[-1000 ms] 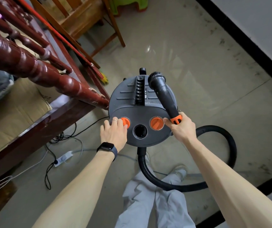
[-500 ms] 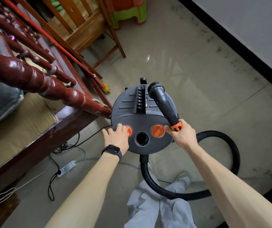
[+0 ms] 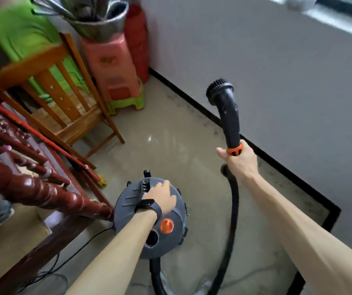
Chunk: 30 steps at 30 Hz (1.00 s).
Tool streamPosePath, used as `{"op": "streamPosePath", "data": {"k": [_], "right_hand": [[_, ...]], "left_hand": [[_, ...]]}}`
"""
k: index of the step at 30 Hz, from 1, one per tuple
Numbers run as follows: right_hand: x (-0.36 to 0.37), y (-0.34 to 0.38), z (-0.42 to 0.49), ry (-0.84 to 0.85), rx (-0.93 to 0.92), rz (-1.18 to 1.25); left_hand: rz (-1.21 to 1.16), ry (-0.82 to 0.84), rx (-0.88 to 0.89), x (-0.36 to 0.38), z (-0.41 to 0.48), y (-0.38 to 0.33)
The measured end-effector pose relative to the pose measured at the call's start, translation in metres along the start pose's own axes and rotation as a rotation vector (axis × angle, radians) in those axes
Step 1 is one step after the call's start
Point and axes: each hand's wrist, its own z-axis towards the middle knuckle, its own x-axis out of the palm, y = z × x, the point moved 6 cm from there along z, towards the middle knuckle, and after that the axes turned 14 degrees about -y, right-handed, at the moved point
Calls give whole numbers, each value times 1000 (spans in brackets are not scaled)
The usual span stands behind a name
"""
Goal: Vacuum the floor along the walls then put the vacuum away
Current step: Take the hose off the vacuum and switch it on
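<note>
Grey plastic sits in the lower middle of my view: the vacuum (image 3: pixel 128 202) stands on the floor (image 3: pixel 170 145), just beside the dark red bed rail (image 3: pixel 32 190). My left hand (image 3: pixel 161 195) lies palm down on its lid, fingers fairly straight, next to the ribbed handle (image 3: pixel 145 185). A black watch (image 3: pixel 148 205) is on that wrist. An orange knob (image 3: pixel 166 225) and a round port (image 3: pixel 152 238) show nearer to me. My right hand (image 3: pixel 240 163) is wrapped round the wand (image 3: pixel 229 120) at its orange collar, holding it up in the air with the brush head (image 3: pixel 216 89) topmost, in front of the grey wall (image 3: pixel 277 71). The black hose (image 3: pixel 232 220) hangs from that hand and curves round to the vacuum's near side. A wooden chair (image 3: pixel 64 92) and a pink stool (image 3: pixel 111 67) stand in the far corner.
</note>
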Motion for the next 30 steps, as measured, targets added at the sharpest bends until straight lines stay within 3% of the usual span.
{"op": "streamPosePath", "data": {"k": [4, 9, 12, 16, 20, 24, 30], "right_hand": [[-61, 97, 10, -75, -42, 195], [-119, 189, -16, -53, -70, 495], [-143, 215, -26, -8, -54, 617], [-170, 231, -18, 59, -17, 775], [-197, 251, 28, 59, -86, 840], [-196, 259, 94, 214, -133, 889], [-177, 215, 175, 409, 19, 828]], "left_hand": [[-360, -162, 154, -96, 3, -96], [-545, -332, 393, -199, -14, -167], [-527, -506, 529, -242, -28, -196], [-240, -604, 679, -257, -36, -234], [-271, -648, 649, -262, -19, -272], [-487, -612, 543, -246, 20, -315], [-429, -616, 267, -205, 74, -343]]}}
